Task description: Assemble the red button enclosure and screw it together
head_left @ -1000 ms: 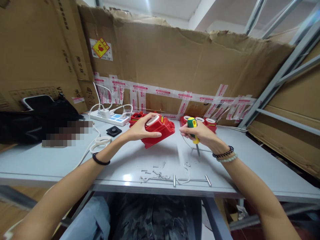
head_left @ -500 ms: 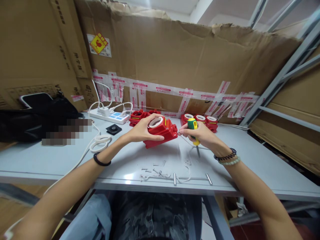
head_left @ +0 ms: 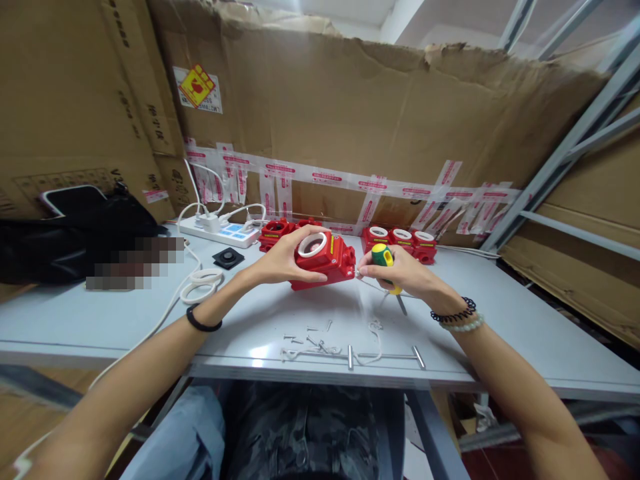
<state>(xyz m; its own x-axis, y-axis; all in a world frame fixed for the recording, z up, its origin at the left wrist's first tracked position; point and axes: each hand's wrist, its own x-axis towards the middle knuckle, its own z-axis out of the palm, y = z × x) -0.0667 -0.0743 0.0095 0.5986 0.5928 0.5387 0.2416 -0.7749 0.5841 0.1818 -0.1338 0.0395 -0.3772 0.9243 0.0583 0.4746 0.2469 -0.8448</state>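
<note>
My left hand (head_left: pixel 287 259) grips a red housing (head_left: pixel 333 259) with a white ring (head_left: pixel 313 245) around its round opening, tilted above the table. In my right hand (head_left: pixel 407 272) is a green and yellow screwdriver (head_left: pixel 383 255), its shaft pointing down, away from the housing. The thumb and index finger of that hand pinch a small shiny piece, seemingly a screw (head_left: pixel 357 272), at the housing's right end. Several loose screws (head_left: pixel 313 340) lie on the table below, near metal T-shaped rods (head_left: pixel 385 356) and a white cord (head_left: pixel 379 347).
More red housings (head_left: pixel 400 244) stand at the back right, others (head_left: pixel 275 235) behind my left hand. A white power strip (head_left: pixel 220 230), a coiled white cable (head_left: pixel 201 287), a square black part (head_left: pixel 228 258) and a black bag (head_left: pixel 85 233) occupy the left. Cardboard (head_left: pixel 350 113) walls the back.
The screwdriver's handle has tilted left and its tip has swung right in my right hand. The red housing has turned slightly in my left hand.
</note>
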